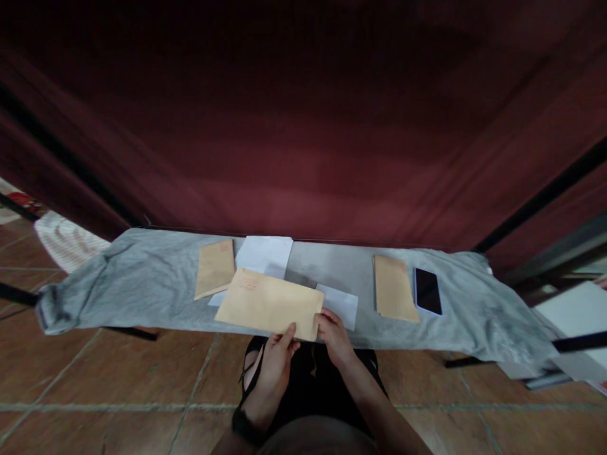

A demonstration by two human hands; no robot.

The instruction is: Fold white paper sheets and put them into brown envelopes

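Note:
A large tan envelope (268, 302) lies tilted at the near edge of a narrow table under a grey cloth (142, 284). My left hand (275, 363) pinches its near right edge, thumb on top. My right hand (334, 335) grips the envelope's right corner with curled fingers. Under the envelope lie white sheets of paper (265, 253), and a small white paper (341, 303) sits just beyond my right hand.
A smaller tan envelope (215, 266) lies at the left, another tan envelope (394, 287) at the right beside a dark phone (427, 291). A dark red curtain (303, 139) hangs behind the table. Brown floor tiles (118, 392) lie below.

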